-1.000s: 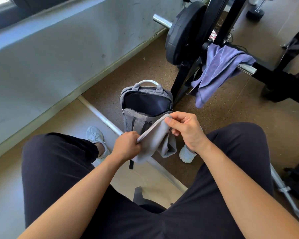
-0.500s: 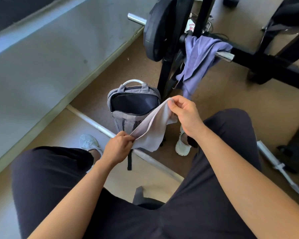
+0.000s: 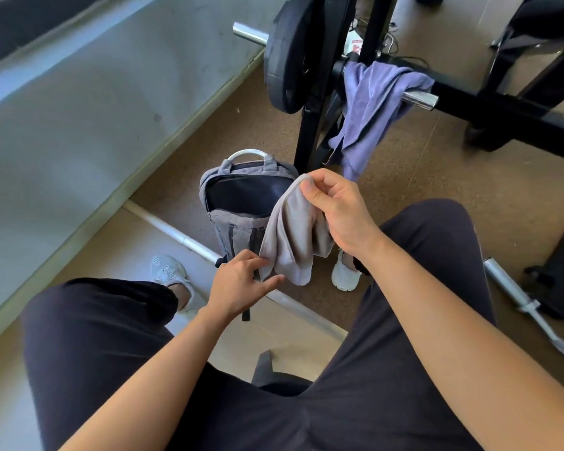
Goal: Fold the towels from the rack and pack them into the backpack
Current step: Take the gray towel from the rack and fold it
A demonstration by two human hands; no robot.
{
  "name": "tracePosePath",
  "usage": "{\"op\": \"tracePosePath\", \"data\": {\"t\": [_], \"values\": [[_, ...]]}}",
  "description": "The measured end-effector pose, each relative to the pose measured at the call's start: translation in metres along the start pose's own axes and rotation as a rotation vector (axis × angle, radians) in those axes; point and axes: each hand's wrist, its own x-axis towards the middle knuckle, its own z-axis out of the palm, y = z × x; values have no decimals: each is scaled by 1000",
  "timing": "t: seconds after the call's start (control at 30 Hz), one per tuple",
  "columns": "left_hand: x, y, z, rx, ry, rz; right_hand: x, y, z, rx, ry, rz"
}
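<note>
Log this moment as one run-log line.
step: folding | right hand pinches grey towel top | left hand touches its lower edge | backpack unzipped on floor | purple towel draped on rack

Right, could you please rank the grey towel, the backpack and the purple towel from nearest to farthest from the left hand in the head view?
1. grey towel: at the left hand's fingertips.
2. backpack: on the floor just beyond.
3. purple towel: draped over the bar, farther right.

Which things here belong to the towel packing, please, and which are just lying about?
Job: grey cloth towel in right hand; purple cloth towel on black metal rack; open grey fabric backpack.
Lying about: black round weight plate; silver floor bar.
</note>
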Motion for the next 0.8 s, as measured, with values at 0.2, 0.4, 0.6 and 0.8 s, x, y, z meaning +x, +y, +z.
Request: {"op": "tracePosePath", "data": {"t": [0.2, 0.4, 0.6, 0.8], "values": [[3, 22, 7, 125, 121, -71, 1, -3, 10, 61, -13, 26], [12, 26, 4, 51, 148, -231, -3, -1, 11, 97, -57, 56], [12, 5, 7, 43, 117, -133, 3, 4, -1, 97, 65, 26], [8, -20, 5, 37, 78, 30, 12, 20, -22, -2, 249, 22]]}}
